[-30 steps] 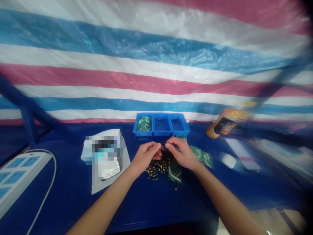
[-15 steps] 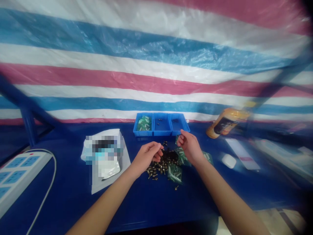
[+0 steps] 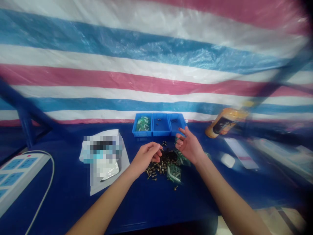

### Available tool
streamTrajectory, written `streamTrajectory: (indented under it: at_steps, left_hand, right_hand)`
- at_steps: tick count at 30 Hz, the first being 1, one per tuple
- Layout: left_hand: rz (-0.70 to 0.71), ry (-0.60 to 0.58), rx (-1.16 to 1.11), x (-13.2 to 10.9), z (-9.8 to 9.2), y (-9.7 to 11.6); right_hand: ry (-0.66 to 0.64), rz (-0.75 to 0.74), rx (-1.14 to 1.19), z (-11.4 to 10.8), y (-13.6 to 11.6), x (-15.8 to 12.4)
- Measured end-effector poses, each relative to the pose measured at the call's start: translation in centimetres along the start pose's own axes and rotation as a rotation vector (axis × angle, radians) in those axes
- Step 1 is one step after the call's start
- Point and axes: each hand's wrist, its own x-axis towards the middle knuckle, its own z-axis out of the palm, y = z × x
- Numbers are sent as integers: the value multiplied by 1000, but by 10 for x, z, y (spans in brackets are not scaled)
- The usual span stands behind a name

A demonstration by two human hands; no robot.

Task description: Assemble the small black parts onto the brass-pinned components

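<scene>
My left hand [image 3: 146, 158] hovers at the left side of a heap of small brass-coloured screw-like parts [image 3: 160, 166]. Its thumb and fingers are pinched together, and whatever they may hold is too small to make out. To the right, my right hand [image 3: 189, 145] is raised above the heap, close to the front of the right blue bin [image 3: 176, 133]. Its fingers are loosely bent and apart, with nothing visible in them. Small clear bags with green contents [image 3: 174, 173] lie against the heap, some partly hidden by my right hand and wrist.
Left of that bin stand a middle bin [image 3: 160, 133] with a few small parts and a left bin [image 3: 141, 133] of green bags. A bottle [image 3: 223, 122], white case [image 3: 228, 160], phone-like slab [image 3: 241, 153], white paper [image 3: 97, 187] and power strip [image 3: 23, 178] lie around.
My right hand has opened, its fingers spreading from a closer curl near the right bin. My left hand keeps its pinch in nearly the same place. The view has shifted slightly.
</scene>
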Motion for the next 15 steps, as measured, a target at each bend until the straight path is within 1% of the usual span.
streamTrajectory:
  at_steps: [3,5,6,8,11,12,13,15]
  left_hand:
    - [4,9,-4,1,-1,1]
    - [10,20,-12,2,-3,0]
    - [19,33,-15,3,-4,0]
    - [54,72,-12,4,-8,-1]
    - [139,159,42,5,-12,-1]
    - [165,187,78,4,-13,0]
    - [189,213,123,4,-13,0]
    - [220,247,221,2,-13,1]
  right_hand:
    - [17,12,-11,-1,0,1]
    - [4,-8,-100,-1,1,0]
    - [-2,-52,-185,-1,2,0]
    - [-10,-212,-469,-1,4,-1]
    - [-46,-547,-1087,-4,10,-2]
    - [-70,-637,-1285,-5,13,-2]
    - [-94,-704,-1452,-6,15,-2]
    - [-141,-756,-1692,-6,20,-2]
